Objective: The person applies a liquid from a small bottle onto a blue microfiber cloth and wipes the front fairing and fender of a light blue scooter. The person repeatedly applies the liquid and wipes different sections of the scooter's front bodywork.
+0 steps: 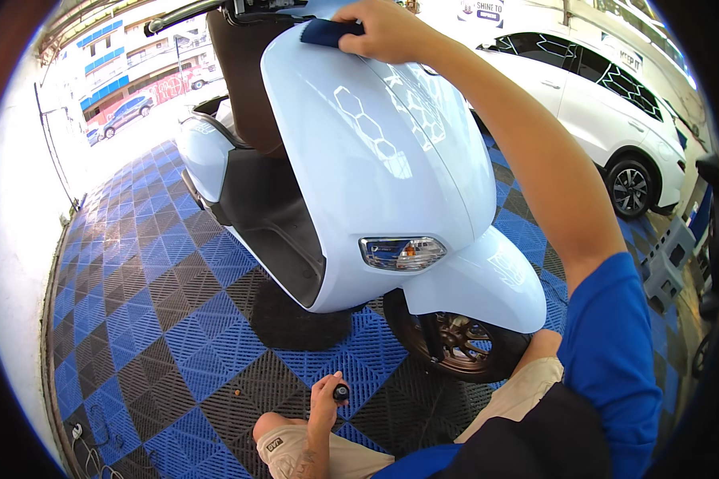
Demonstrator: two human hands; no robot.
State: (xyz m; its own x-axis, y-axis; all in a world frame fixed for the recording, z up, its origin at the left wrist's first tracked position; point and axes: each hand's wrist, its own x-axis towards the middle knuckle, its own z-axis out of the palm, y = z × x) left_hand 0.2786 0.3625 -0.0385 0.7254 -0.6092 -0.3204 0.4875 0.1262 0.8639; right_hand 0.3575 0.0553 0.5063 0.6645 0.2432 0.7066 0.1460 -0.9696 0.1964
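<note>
In front of me stands a light blue scooter (391, 152), its glossy front panel mirroring hexagonal lights. High on that panel, my right hand (395, 30) grips a dark blue cloth (327, 33) with a zigzag edge and presses it against the paint. Low in the view, above my knee, my left hand (324, 401) is closed around a small black round-ended object (341, 392). Most of that object is hidden by the fingers, so its kind cannot be told. Below the panel are the turn-signal lamp (403, 252) and the front wheel (459, 347) with bronze spokes.
Blue and black grid tiles (216, 343) cover the floor, with a dark round mat (299, 318) under the scooter. A white car (567, 88) is parked at the right. A white wall (16, 263) runs along the left, with cables (88, 455) near its foot.
</note>
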